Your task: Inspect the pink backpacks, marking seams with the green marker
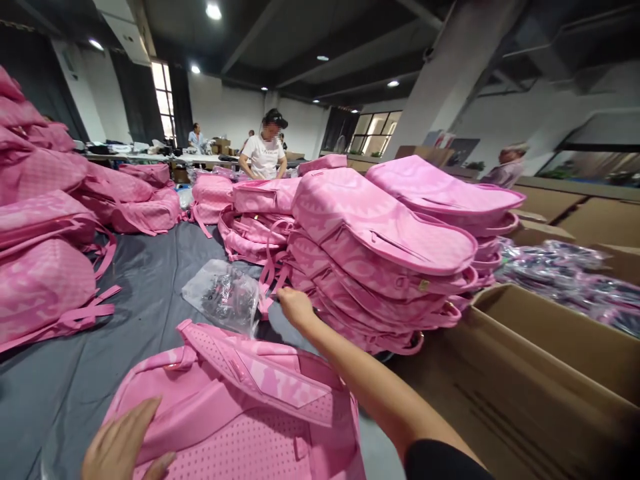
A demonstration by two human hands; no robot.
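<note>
Under left hand (120, 447): backpack (240, 427) lengthwise, top pointing away.

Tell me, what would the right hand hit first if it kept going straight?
Probably the clear plastic bag just past the right hand, though a pink strap may come first; depth is unclear.

Backpack (235, 413) lies nearest on the table (150, 280), left hand (123, 447) on it. Behind it a plastic bag (223, 293), right hand (295, 307) just beside; stacked backpacks (380, 267) right of that, cardboard box (550, 347) rightmost.
</note>
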